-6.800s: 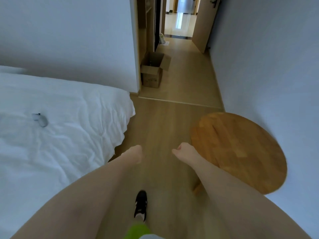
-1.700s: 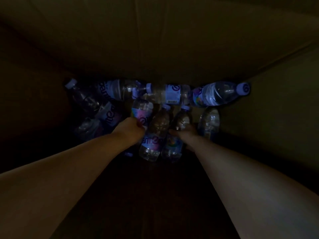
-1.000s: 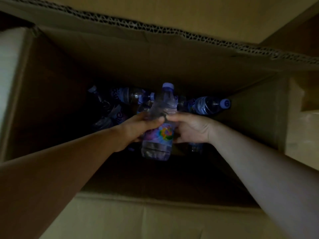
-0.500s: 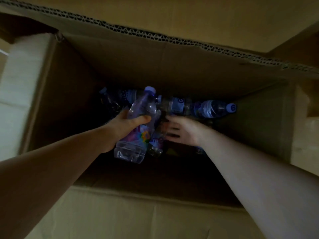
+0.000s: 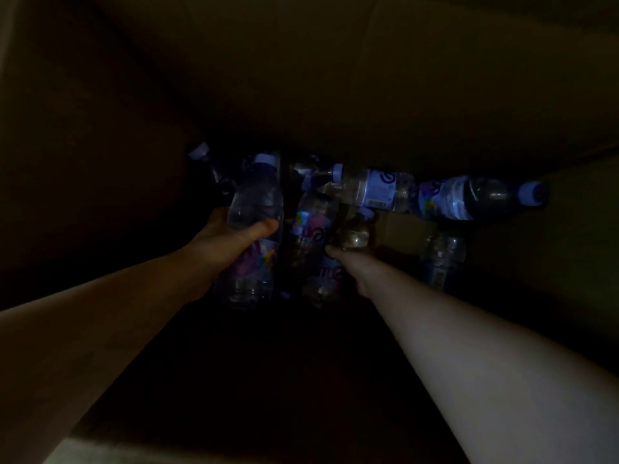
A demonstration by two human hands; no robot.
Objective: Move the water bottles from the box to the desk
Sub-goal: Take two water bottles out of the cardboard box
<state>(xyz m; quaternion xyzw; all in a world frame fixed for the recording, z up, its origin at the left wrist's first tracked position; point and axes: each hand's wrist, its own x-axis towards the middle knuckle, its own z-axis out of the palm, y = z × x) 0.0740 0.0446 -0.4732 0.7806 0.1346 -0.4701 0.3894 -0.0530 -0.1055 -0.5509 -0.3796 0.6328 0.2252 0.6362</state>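
Note:
I am looking into the dark cardboard box (image 5: pixel 335 78). Several clear water bottles with purple caps and labels lie along its far wall. My left hand (image 5: pixel 227 242) grips one bottle (image 5: pixel 256 202) around its middle, cap pointing away from me. My right hand (image 5: pixel 348 266) is down among the bottles, closed around a smaller-looking bottle (image 5: pixel 355 234); its fingers are mostly lost in shadow. Another bottle (image 5: pixel 315 229) lies between my two hands. The desk is out of view.
Two bottles lie on their sides at the back, one in the middle (image 5: pixel 371 190) and one at the right (image 5: pixel 469 199). Another bottle (image 5: pixel 442 259) sits by the box's right wall. The box's near rim (image 5: pixel 100 447) shows at the bottom left.
The view has dropped deeper into the box and darkened. My left hand still holds its bottle. My right hand, spread open above the pile half a second ago, has now closed on a bottle.

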